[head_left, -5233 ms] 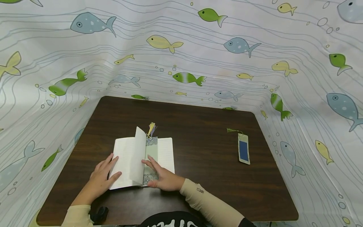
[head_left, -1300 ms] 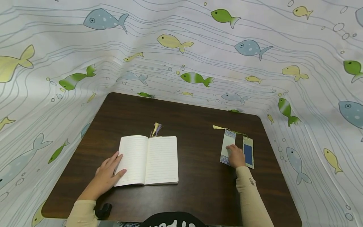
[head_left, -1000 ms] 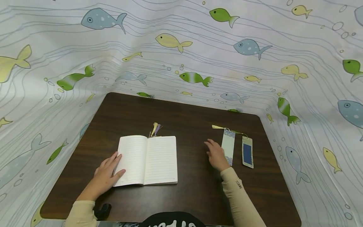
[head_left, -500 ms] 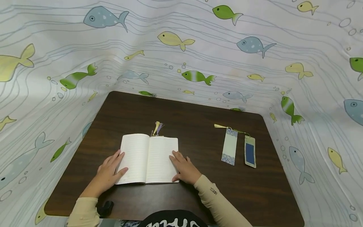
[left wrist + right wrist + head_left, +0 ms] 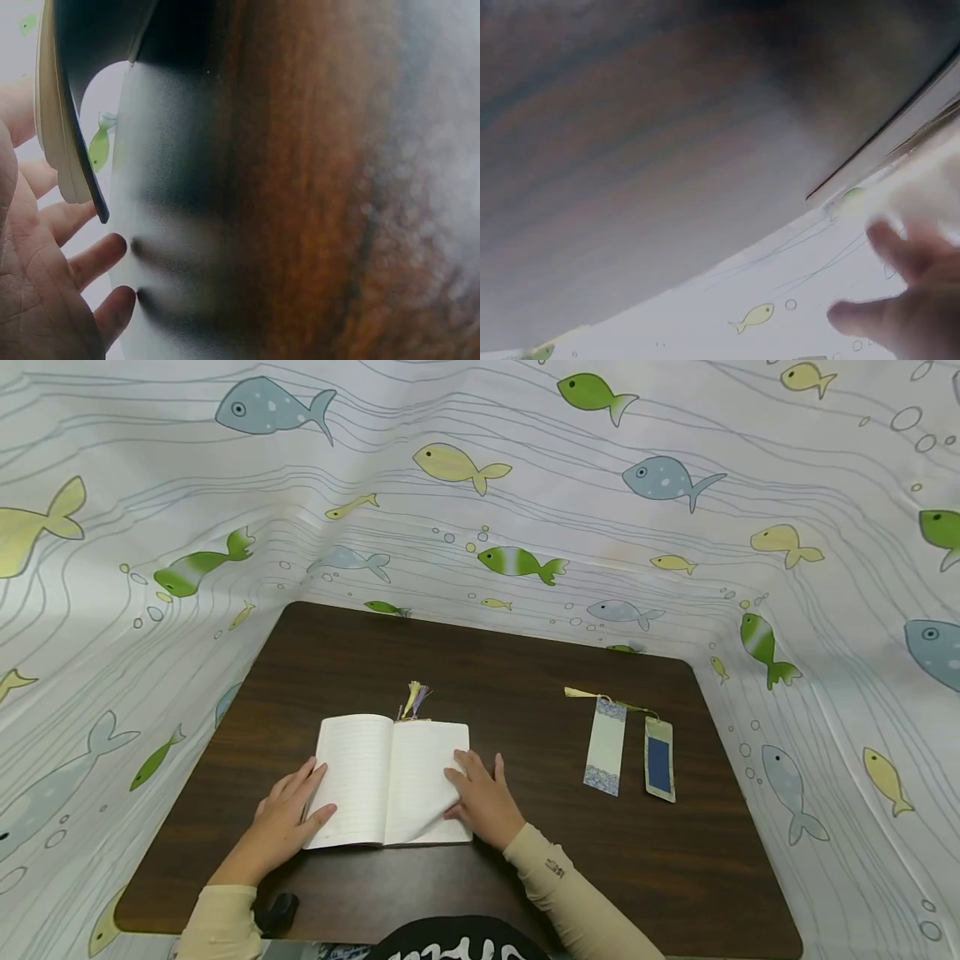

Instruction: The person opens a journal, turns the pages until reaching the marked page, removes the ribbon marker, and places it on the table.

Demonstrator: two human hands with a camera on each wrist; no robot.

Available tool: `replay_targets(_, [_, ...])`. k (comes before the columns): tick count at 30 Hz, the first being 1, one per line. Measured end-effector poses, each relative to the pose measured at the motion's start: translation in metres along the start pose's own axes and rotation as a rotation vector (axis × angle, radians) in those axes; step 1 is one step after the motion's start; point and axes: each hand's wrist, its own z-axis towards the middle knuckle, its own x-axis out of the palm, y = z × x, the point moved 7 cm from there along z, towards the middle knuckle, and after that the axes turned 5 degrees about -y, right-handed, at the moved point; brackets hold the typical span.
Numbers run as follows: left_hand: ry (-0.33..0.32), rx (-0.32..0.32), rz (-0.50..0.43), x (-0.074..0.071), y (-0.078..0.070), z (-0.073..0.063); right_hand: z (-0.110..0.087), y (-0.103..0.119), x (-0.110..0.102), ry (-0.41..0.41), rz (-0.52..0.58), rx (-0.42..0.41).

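An open lined notebook [image 5: 352, 777] lies on the table, with tassels [image 5: 414, 697], yellow and purple, sticking out past its top edge. My left hand [image 5: 285, 814] rests along the notebook's left edge, thumb over the page and fingers fairly straight. In the left wrist view, the fingers spread by the edge of the dark cover [image 5: 90, 172]. At the right edge, my right hand [image 5: 483, 797] pinches a page [image 5: 427, 777], whose lower corner is lifted and bent. Its fingers are blurred in the right wrist view, and the thumb is partly hidden behind the page.
Right of the notebook lie a pale green bookmark [image 5: 605, 747] with blue patterned ends and a yellow tassel, and a bookmark [image 5: 659, 764] with a blue panel. A small black object [image 5: 277, 914] sits by the left forearm. Fish-print cloth [image 5: 525, 485] surrounds the dark table [image 5: 540, 877].
The pale green bookmark has gone from the notebook to beside the blue-panelled one. My right hand let it go, moved left to the notebook and lifted a page corner. My left hand stayed.
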Motion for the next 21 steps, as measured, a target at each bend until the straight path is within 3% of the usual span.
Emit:
replay_targets(5, [-0.004, 0.003, 0.001, -0.001, -0.003, -0.001, 0.007, 0.008, -0.008, -0.071, 0.111, 0.040])
replay_targets(10, [-0.002, -0.012, 0.016, -0.002, -0.003, -0.002, 0.015, 0.027, -0.018, -0.092, 0.348, -0.005])
replay_targets(13, [0.003, -0.011, 0.011, -0.002, -0.003, -0.001, 0.017, 0.037, -0.018, -0.017, 0.560, -0.001])
replay_targets(16, [0.003, 0.000, -0.005, -0.002, -0.004, -0.001, 0.018, 0.047, -0.013, 0.113, 0.741, 0.040])
replay_targets(19, [-0.014, 0.020, -0.016, -0.004, -0.006, -0.001, 0.018, 0.059, -0.005, 0.231, 0.802, 0.012])
replay_targets(21, [-0.032, 0.036, -0.035, -0.005, -0.007, -0.002, 0.018, 0.068, 0.001, 0.280, 0.751, -0.052])
